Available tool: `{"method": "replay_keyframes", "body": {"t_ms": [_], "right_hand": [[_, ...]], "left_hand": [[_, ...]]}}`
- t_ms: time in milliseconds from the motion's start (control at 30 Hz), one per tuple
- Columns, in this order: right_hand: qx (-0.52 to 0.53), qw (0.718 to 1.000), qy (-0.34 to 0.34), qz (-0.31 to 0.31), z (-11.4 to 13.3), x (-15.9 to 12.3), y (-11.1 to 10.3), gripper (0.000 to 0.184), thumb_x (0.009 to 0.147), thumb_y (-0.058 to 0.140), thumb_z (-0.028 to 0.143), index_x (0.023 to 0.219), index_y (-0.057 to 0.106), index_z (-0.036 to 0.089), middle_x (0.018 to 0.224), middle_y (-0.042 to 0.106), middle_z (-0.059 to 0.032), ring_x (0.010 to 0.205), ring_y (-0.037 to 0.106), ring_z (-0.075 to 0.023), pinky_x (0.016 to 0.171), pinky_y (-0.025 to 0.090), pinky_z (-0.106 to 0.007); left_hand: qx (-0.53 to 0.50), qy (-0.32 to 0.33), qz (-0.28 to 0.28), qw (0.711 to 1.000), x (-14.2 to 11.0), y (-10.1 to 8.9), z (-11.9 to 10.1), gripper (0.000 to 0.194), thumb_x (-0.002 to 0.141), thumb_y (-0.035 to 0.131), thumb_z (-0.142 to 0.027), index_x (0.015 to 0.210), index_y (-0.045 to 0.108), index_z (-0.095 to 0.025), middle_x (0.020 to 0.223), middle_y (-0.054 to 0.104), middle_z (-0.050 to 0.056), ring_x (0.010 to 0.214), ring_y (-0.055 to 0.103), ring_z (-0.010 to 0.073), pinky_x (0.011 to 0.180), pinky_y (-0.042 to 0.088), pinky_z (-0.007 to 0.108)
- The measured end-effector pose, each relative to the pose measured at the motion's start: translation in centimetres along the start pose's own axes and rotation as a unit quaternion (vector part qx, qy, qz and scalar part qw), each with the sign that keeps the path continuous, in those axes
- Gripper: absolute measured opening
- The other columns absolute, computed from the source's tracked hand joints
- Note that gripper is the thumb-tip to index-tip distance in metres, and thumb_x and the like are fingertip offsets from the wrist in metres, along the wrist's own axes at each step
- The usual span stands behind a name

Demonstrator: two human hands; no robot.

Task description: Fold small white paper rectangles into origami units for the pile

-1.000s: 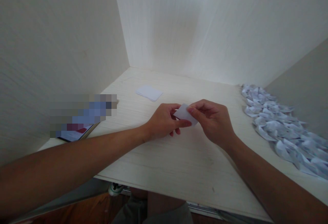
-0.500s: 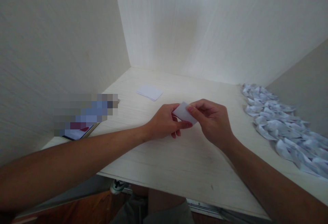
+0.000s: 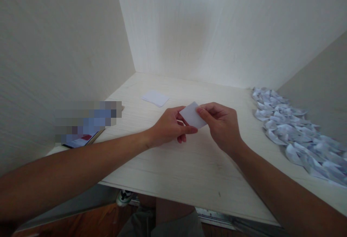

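Between my two hands, just above the table, is a small white piece of paper [image 3: 193, 116]. My right hand [image 3: 221, 123] pinches its right side, thumb on top. My left hand [image 3: 173, 126] grips the lower left edge, with the thumb along the near side and the other fingers partly hidden behind the sheet. Whether the paper is folded or a single layer I cannot tell. Beyond my left hand lies a thin stack of white paper sheets [image 3: 155, 98] on the table.
The pale table [image 3: 173, 172] meets walls at left, back and right. Rows of folded white paper pieces [image 3: 290, 125] line its right side. At the left lies a phone-like device [image 3: 81, 140], largely blurred out. A shoe [image 3: 124, 198] shows below the front edge.
The paper has turned slightly and more of its face shows between my hands. Both hands still hold it. The whole view has shifted a little.
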State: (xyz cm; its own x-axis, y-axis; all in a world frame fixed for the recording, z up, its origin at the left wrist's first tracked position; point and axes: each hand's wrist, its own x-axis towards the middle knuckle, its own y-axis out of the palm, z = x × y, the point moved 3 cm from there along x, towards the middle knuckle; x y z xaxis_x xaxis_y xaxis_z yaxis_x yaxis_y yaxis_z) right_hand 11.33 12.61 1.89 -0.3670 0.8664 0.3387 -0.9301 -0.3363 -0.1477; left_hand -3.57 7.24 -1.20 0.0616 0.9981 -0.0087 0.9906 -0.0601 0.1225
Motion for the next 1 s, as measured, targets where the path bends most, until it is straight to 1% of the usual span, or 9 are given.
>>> {"method": "replay_keyframes", "body": {"t_ms": [100,167,333,467,533,667,800,900,1000], "right_hand": [[-0.007,1.000,-0.005,-0.018,-0.3,0.4,-0.3,0.015,0.079,0.079,0.035,0.073,0.077,0.021,0.071,0.076,-0.0019,0.064,0.066,-0.0167,0.062,0.054,-0.032],[-0.010,0.999,-0.010,-0.035,-0.6,0.7,-0.6,0.015,0.079,0.079,0.034,0.073,0.077,0.021,0.070,0.075,-0.0015,0.063,0.065,-0.0162,0.063,0.054,-0.032],[-0.001,0.999,-0.008,-0.044,-1.3,1.0,-0.9,0.014,0.078,0.079,0.034,0.072,0.076,0.021,0.067,0.073,0.0001,0.059,0.061,-0.0142,0.062,0.051,-0.031],[-0.015,0.998,-0.011,-0.059,-1.1,1.1,-1.1,0.015,0.079,0.078,0.034,0.074,0.076,0.021,0.069,0.073,-0.0005,0.062,0.062,-0.0151,0.063,0.051,-0.032],[-0.018,0.998,-0.008,-0.065,-1.0,1.2,-1.2,0.015,0.079,0.077,0.035,0.075,0.076,0.021,0.070,0.073,-0.0008,0.064,0.063,-0.0161,0.064,0.051,-0.032],[0.002,0.998,0.006,-0.063,-1.0,1.2,-1.2,0.016,0.078,0.078,0.037,0.074,0.075,0.021,0.068,0.071,-0.0005,0.063,0.062,-0.0163,0.063,0.051,-0.032],[0.006,0.998,0.009,-0.063,-1.1,1.2,-1.1,0.017,0.078,0.077,0.037,0.072,0.073,0.022,0.068,0.071,-0.0003,0.063,0.061,-0.0162,0.062,0.050,-0.032],[0.001,0.998,0.005,-0.069,-1.1,1.2,-1.2,0.017,0.078,0.077,0.038,0.073,0.072,0.022,0.069,0.070,-0.0005,0.064,0.061,-0.0168,0.062,0.050,-0.032],[-0.003,0.997,0.001,-0.076,-1.0,1.2,-1.3,0.018,0.079,0.077,0.038,0.073,0.072,0.022,0.068,0.070,-0.0002,0.063,0.060,-0.0162,0.062,0.049,-0.032]], "left_hand": [[-0.020,0.001,-0.018,1.000,0.2,-0.2,0.2,0.038,0.063,0.093,-0.019,0.087,0.064,-0.014,0.070,0.067,-0.003,0.044,0.063,0.0105,0.033,0.048,0.018],[-0.035,0.004,-0.031,0.999,0.2,-0.3,0.2,0.040,0.061,0.095,-0.022,0.085,0.063,-0.014,0.068,0.064,-0.005,0.046,0.064,0.0109,0.033,0.047,0.018],[-0.048,0.006,-0.022,0.999,0.2,-0.2,-0.2,0.051,0.060,0.097,-0.023,0.099,0.064,-0.013,0.064,0.060,-0.008,0.043,0.061,0.0101,0.033,0.046,0.018],[-0.059,0.014,-0.046,0.997,0.2,-0.3,0.1,0.055,0.061,0.096,-0.025,0.101,0.062,-0.014,0.071,0.065,-0.005,0.049,0.065,0.0114,0.032,0.044,0.018],[-0.065,0.020,-0.053,0.996,0.2,-0.3,0.1,0.056,0.061,0.096,-0.024,0.103,0.061,-0.015,0.072,0.065,-0.006,0.048,0.064,0.0109,0.032,0.043,0.018],[-0.065,0.026,-0.048,0.996,0.3,-0.3,0.0,0.057,0.061,0.096,-0.022,0.104,0.059,-0.015,0.068,0.063,-0.008,0.044,0.060,0.0095,0.032,0.042,0.018],[-0.064,0.016,-0.042,0.997,0.4,-0.4,0.2,0.061,0.061,0.096,-0.025,0.108,0.059,-0.015,0.069,0.064,-0.007,0.050,0.063,0.0116,0.034,0.044,0.018],[-0.052,0.018,-0.029,0.998,0.5,-0.4,0.5,0.056,0.062,0.096,-0.031,0.104,0.063,-0.016,0.070,0.065,-0.004,0.056,0.064,0.0126,0.036,0.046,0.019],[-0.018,0.017,-0.016,1.000,0.6,-0.4,0.6,0.039,0.069,0.091,-0.039,0.087,0.068,-0.014,0.062,0.061,-0.004,0.051,0.056,0.0094,0.038,0.045,0.018]]}}
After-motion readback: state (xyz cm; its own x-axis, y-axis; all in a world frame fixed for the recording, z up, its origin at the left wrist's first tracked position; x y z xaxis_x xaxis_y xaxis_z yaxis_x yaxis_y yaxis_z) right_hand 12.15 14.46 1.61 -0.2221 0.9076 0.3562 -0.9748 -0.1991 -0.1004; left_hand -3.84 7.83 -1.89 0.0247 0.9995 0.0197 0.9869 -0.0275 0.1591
